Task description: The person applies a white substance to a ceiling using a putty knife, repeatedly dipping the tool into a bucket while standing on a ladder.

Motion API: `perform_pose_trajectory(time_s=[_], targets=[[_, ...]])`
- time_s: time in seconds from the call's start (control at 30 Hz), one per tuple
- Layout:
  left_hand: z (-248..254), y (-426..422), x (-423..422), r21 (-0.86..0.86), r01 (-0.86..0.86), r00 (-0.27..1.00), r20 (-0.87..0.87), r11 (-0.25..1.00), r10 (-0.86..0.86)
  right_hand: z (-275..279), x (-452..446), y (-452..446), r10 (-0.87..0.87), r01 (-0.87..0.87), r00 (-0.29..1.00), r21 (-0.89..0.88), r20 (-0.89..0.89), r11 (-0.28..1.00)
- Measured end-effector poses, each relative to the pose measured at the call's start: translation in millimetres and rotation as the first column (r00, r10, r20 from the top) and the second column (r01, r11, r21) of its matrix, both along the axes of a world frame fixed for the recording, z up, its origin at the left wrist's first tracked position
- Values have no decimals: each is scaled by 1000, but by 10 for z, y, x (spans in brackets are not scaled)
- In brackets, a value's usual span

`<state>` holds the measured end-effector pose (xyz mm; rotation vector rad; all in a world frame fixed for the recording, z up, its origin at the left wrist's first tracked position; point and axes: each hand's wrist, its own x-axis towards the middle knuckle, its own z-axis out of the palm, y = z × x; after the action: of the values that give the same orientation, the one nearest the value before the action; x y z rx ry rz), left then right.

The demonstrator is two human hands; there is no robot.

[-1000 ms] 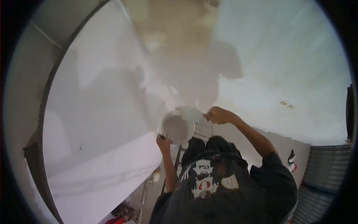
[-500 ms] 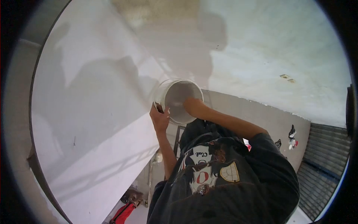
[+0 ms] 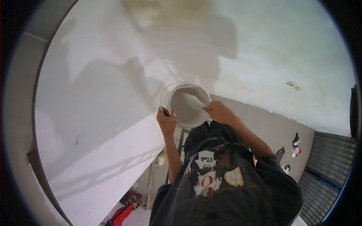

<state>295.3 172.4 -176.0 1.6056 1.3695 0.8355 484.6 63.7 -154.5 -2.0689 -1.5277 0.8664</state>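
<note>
A white bucket (image 3: 164,98) is tilted so that its opening faces me, with pale grey material inside. My left hand (image 3: 166,119) grips the bucket's left rim, its thumb over the edge. At the right rim, my right hand (image 3: 220,112) is closed on the handle of a broad, pale scraper (image 3: 193,101). The scraper's blade lies over the bucket's opening, pointing up and left. Whether the blade touches the material inside I cannot tell.
A large white wall (image 3: 94,113) fills the left, and a patchy pale wall (image 3: 279,45) the upper right. Metal ladder parts (image 3: 181,141) show below the bucket. A red object (image 3: 121,215) lies low down; a slatted shutter (image 3: 328,162) stands right.
My right hand went from above the bucket down into it, then drew back to the right rim with the scraper visible again. The bucket moved up in view, then slightly right.
</note>
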Motion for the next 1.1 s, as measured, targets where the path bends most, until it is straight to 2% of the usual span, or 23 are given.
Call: perform_pose_trajectory(time_s=[0.07,0.17,0.27,0.33,0.4,0.43,0.47,0.57,0.67,0.8,0.9,0.93,1.03,1.1], targets=[[-94,-20,20,-59,-73,995,66,996,77,471,198,-119,-19,3,982,-86,-186,996],[-188,-52,87,-211,-167,960,190,963,208,618,245,-275,-204,140,861,-168,-467,976],[-217,-121,138,-280,-236,924,232,930,304,81,229,-379,-28,76,949,142,-314,987],[-247,-119,125,-314,-230,922,233,921,310,-9,150,-323,-124,142,974,84,-190,986],[-506,-122,49,-237,-251,934,194,938,299,-53,31,-283,-201,210,973,79,-112,974],[-485,-124,85,-201,-263,940,170,944,297,-53,19,-292,-189,197,978,88,-87,976],[-464,-160,117,-303,-316,904,190,899,382,-49,30,-318,-176,182,982,93,-63,979],[-767,-162,53,-314,-295,909,197,902,366,-103,81,-334,-126,126,992,80,-7,989],[-885,-178,23,-189,-287,939,135,939,315,-173,118,-314,-68,65,997,95,29,993],[-1067,-152,-22,-130,-265,956,94,955,278,-239,146,-252,71,-80,990,76,121,994],[-903,-157,28,-202,-299,931,153,933,331,-217,158,-239,19,-11,987,52,-161,999],[-789,-174,59,-257,-318,906,201,912,373,-288,174,-259,-181,122,843,-149,-506,981],[-680,-240,102,-338,-332,869,253,881,425,-297,389,-204,-187,74,627,-181,-756,981],[-778,-227,77,-355,-324,852,294,877,433,-91,492,-65,23,102,332,61,-943,993]])
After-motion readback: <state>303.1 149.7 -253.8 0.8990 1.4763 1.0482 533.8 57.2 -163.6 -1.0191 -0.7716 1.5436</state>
